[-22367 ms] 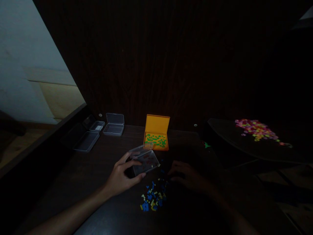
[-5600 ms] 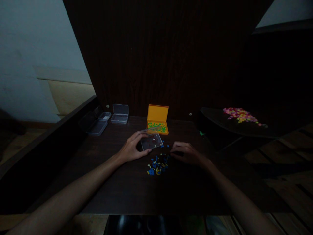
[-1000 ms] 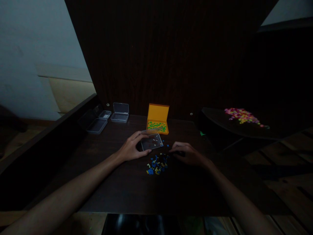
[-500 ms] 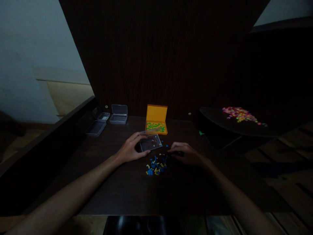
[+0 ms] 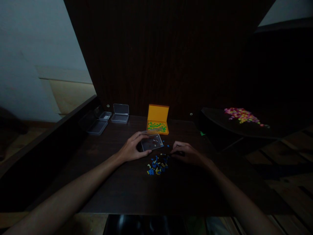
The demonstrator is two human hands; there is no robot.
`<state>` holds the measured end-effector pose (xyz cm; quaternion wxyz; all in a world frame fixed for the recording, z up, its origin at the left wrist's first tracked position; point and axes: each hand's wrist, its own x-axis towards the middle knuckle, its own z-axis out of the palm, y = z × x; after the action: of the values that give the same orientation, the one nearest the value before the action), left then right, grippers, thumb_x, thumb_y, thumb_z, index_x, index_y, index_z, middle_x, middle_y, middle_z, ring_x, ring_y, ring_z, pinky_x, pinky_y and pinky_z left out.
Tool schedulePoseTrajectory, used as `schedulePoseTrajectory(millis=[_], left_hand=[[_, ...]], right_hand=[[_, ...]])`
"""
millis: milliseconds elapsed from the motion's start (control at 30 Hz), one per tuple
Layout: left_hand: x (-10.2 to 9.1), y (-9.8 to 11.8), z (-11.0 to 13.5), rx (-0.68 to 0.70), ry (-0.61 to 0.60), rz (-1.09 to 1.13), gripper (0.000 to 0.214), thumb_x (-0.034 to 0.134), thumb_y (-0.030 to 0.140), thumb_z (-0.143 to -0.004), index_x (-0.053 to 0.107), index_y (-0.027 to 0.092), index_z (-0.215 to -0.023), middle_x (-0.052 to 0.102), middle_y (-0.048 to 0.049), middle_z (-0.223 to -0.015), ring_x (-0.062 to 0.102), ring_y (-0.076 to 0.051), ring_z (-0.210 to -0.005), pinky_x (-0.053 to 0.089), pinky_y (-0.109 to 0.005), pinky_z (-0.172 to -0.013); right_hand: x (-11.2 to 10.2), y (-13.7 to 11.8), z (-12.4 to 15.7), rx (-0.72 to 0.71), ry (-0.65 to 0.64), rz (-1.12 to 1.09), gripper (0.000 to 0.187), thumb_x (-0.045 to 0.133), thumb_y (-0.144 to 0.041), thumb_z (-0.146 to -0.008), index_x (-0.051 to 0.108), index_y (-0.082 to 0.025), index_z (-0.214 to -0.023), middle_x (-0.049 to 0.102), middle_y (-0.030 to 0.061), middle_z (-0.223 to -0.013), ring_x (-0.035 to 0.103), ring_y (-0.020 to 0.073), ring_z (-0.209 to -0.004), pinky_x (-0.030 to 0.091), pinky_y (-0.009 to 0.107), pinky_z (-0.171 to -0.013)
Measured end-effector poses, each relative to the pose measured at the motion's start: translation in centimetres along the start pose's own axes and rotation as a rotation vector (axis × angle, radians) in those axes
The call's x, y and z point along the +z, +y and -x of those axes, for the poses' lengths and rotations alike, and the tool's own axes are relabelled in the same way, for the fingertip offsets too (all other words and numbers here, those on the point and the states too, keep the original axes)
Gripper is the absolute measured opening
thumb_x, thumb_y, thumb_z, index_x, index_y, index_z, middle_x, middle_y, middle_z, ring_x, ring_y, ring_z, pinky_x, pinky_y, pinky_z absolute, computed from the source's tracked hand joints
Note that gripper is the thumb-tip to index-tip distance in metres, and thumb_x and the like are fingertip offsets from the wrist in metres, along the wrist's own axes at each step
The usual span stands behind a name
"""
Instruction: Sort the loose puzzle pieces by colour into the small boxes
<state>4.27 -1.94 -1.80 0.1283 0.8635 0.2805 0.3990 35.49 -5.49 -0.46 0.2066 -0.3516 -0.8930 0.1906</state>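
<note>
My left hand (image 5: 135,147) grips the left side of a clear plastic box (image 5: 148,145) whose lid stands open at the back. A few small white pieces lie inside the box. Just in front of it, a loose pile of small blue, yellow and cream plastic pieces (image 5: 157,165) rests on the dark table. To the right of the pile, my right hand (image 5: 184,152) is closed, thumb and fingers pinched together near the pile's edge. Whatever it may hold is too small and dark to make out. A couple of blue bits (image 5: 168,146) lie between the box and my right hand.
Behind the clear box stands an open orange box (image 5: 157,114) with green pieces in it. Open clear cases (image 5: 120,118) sit at the back left. A green piece (image 5: 202,133) lies at the right, below a dark shelf (image 5: 215,122) bearing a heap of colourful beads (image 5: 242,116).
The whole view has shifted slightly, moving everything a little to the right. Both hands keep nearly the same places and poses relative to the box and the pile.
</note>
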Motion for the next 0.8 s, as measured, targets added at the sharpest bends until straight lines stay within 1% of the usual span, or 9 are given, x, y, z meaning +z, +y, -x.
schedulePoseTrajectory(millis=[133,267,500,667,800], left_hand=[[0.0,-0.1,0.1,-0.01,0.001,-0.006,0.047,0.076,0.038,-0.077,0.057,0.02,-0.117,0.061,-0.0115,-0.122,0.06,-0.027,-0.116,0.052,-0.044,-0.098],[0.0,0.0,0.1,-0.015,-0.004,-0.007,0.047,0.076,0.038,-0.077,0.057,0.02,-0.117,0.061,-0.0115,-0.124,0.059,-0.027,-0.118,0.051,-0.045,-0.099],[0.0,-0.2,0.1,-0.02,-0.019,-0.006,0.047,0.075,0.039,-0.078,0.057,0.02,-0.117,0.06,-0.012,-0.125,0.059,-0.027,-0.118,0.051,-0.044,-0.1],[0.1,-0.2,0.2,-0.005,-0.01,-0.007,0.047,0.075,0.038,-0.079,0.057,0.019,-0.118,0.061,-0.0118,-0.123,0.059,-0.026,-0.118,0.05,-0.043,-0.099],[0.0,0.0,0.1,-0.005,-0.012,0.002,0.046,0.075,0.038,-0.078,0.057,0.019,-0.117,0.061,-0.0117,-0.124,0.059,-0.026,-0.118,0.05,-0.043,-0.1]], right_hand=[[0.0,-0.2,-0.1,-0.001,-0.016,0.028,0.014,0.057,-0.024,-0.093,0.07,-0.018,-0.095,0.064,0.0059,-0.09,0.061,0.0143,-0.079,0.047,0.025,-0.071],[0.0,-0.5,-0.1,0.013,-0.046,0.118,0.015,0.05,-0.022,-0.096,0.065,-0.017,-0.095,0.063,0.0067,-0.091,0.061,0.0147,-0.079,0.046,0.025,-0.07],[-0.3,-1.1,-0.2,0.121,-0.088,0.231,0.013,0.045,-0.024,-0.096,0.056,-0.018,-0.096,0.06,0.0066,-0.094,0.059,0.0157,-0.081,0.045,0.027,-0.071],[-0.2,-1.2,-0.6,0.199,-0.127,0.281,0.013,0.045,-0.026,-0.095,0.056,-0.019,-0.095,0.059,0.0061,-0.094,0.058,0.0149,-0.077,0.044,0.026,-0.067],[0.1,-1.0,-0.7,0.225,-0.133,0.309,0.014,0.045,-0.026,-0.095,0.056,-0.018,-0.097,0.059,0.0059,-0.095,0.058,0.0143,-0.076,0.043,0.026,-0.065]])
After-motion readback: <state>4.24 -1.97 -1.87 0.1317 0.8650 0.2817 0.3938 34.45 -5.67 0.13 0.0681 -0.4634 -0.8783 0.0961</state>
